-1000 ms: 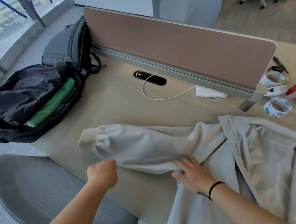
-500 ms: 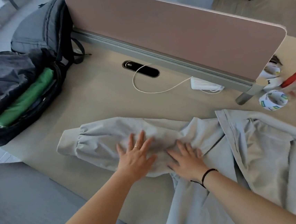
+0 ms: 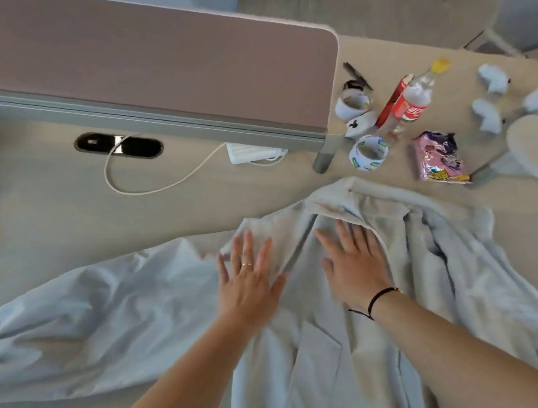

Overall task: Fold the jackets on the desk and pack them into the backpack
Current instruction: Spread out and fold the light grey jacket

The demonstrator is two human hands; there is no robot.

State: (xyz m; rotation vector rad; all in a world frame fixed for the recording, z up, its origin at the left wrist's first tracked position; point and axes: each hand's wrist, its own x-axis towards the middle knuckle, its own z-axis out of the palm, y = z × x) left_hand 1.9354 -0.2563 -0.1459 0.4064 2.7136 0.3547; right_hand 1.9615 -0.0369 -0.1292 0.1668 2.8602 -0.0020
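Both hands moved off the sleeve and onto the jacket body since half a second ago; view swung right, backpack no longer in view. Left hand [image 3: 249,281] flat, fingers spread, palm down on the grey jacket [image 3: 350,344] near the collar; right hand [image 3: 353,261] just beside it, also flat and spread, pressing the front panel; neither grips any cloth. A fold or placket edge of the fabric runs between the two hands. The sleeve [image 3: 85,320] lies stretched out well to the left of the left hand, on the counter [image 3: 49,218]; right of the right hand the rest of the jacket is bunched and rumpled.

Judgement: sleeve is laid out, now smoothing the torso; folding is early, nothing of this jacket is folded over yet, packing comes later.

Beyond the hands: divider panel [image 3: 149,67], charger and cable [image 3: 249,151], tape rolls [image 3: 368,153], bottle [image 3: 414,101], pink snack packet [image 3: 439,159].

Risk: bunched right side will need flattening before folding, or the bundle may end up bulky for the bag.
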